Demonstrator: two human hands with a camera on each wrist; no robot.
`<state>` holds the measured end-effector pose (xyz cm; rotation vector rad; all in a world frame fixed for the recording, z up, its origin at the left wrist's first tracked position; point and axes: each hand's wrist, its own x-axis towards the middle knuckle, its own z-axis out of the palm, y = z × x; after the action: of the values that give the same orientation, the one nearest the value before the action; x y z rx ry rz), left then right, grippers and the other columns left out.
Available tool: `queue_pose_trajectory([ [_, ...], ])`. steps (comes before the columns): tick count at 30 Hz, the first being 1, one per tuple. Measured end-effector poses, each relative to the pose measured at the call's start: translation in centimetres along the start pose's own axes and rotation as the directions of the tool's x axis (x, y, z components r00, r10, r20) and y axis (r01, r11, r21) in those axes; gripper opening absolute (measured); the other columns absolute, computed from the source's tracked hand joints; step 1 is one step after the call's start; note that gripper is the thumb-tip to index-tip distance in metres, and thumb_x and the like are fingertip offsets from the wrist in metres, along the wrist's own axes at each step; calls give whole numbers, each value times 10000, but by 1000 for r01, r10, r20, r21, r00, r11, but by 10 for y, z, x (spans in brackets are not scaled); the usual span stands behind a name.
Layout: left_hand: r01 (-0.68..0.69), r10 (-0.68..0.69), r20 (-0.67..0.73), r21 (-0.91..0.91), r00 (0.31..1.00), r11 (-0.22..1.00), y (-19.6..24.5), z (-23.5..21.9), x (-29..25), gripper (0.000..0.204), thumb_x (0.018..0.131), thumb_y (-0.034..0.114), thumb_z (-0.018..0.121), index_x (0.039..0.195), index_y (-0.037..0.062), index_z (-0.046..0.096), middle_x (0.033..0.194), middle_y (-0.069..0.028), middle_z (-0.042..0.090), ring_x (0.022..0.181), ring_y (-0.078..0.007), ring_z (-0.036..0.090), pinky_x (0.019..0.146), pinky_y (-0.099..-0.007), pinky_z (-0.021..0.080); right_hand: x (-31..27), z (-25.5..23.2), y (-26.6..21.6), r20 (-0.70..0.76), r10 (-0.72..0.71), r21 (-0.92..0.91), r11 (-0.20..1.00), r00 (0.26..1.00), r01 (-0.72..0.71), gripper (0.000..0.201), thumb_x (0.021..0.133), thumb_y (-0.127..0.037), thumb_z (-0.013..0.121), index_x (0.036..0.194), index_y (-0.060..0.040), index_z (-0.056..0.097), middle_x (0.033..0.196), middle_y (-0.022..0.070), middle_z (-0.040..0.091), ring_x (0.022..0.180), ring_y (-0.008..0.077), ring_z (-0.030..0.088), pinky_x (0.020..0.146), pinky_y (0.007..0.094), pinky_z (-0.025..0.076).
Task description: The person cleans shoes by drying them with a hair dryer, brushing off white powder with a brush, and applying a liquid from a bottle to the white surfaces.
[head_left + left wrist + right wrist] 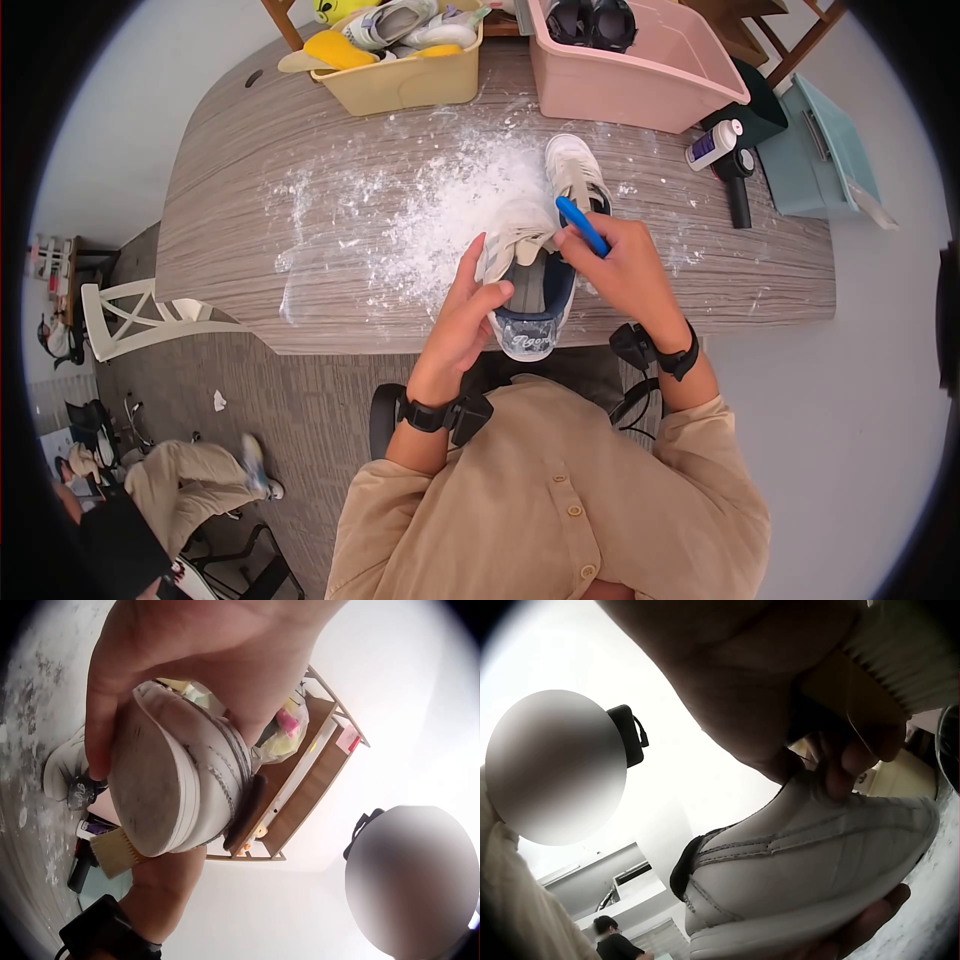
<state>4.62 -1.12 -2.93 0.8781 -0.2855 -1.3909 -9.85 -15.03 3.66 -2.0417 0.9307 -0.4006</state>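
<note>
My left hand (462, 328) grips a white sneaker (528, 338) with a dark blue lining and lettering on its heel, its thumb at the collar. The left wrist view looks at the worn pale sole (150, 784), fingers on either side. In my right hand (632, 268) is a brush with a blue handle (582, 227), held beside the sneaker's opening. Its pale bristles (911, 660) point away from the shoe in the right wrist view, while fingertips (840, 780) of that hand touch the shoe's upper edge. The matching sneaker (572, 160) lies just beyond on the table.
White powder (450, 200) is spread over the wood-grain table (230, 220). At the back stand a yellow bin (400, 92) of shoes and a pink bin (610, 95). A white bottle (714, 145), a black handheld device (737, 190) and a teal bin (790, 180) are at right.
</note>
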Motion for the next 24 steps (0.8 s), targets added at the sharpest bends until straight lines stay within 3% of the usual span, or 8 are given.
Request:
queue_pose_trajectory([
  [2,-16,15,15,41,1000,999,1,-1,0,835,829,74,586,1476,68,58,1356,-187,404,1205,-245,462,959,-344,412,-2,0,-2,-3,-17,12,1000,1000,17,218,831,-201,661,823,15,643,567,-5,493,552,55,412,497,244,344],
  [4,-126,125,14,131,992,983,-1,-1,1,869,811,60,603,1479,84,48,1370,-188,383,1230,-255,434,994,-349,366,-5,1,-5,-8,-47,36,998,999,47,195,816,-182,677,842,10,652,576,0,522,547,60,441,515,239,374],
  [7,-231,230,28,202,973,952,1,-1,1,923,778,30,629,1481,95,33,1382,-190,362,1253,-264,406,1033,-355,310,-8,3,-9,-40,-196,79,977,980,199,187,768,-144,717,878,-3,663,722,48,612,611,97,525,584,246,434],
  [10,-275,270,52,237,961,932,4,2,-1,959,754,6,645,1481,96,26,1375,-194,363,1252,-263,407,1035,-360,308,-7,7,3,-170,-442,-49,896,881,440,212,730,-104,739,909,-17,668,905,95,633,723,159,584,653,265,464],
  [13,-278,274,56,259,960,925,6,6,-2,979,742,-4,654,1480,98,19,1360,-195,376,1242,-259,419,1015,-359,340,-9,5,4,-119,-390,50,916,913,398,238,711,-85,751,928,-37,666,1034,127,621,815,200,597,692,279,473],
  [16,-274,266,68,292,962,917,5,9,-2,995,735,-3,665,1478,100,11,1347,-193,386,1235,-255,427,989,-353,375,-12,1,4,-57,-518,-15,855,854,518,252,689,-102,757,913,-53,651,1085,121,629,900,293,630,744,338,507],
  [24,-305,283,115,362,952,881,4,13,-2,1021,707,6,694,1477,103,32,1351,-172,386,1204,-247,448,970,-347,395,-13,1,-1,43,-539,55,842,841,536,245,691,-44,719,912,-41,611,1018,119,644,864,296,629,707,332,503],
])
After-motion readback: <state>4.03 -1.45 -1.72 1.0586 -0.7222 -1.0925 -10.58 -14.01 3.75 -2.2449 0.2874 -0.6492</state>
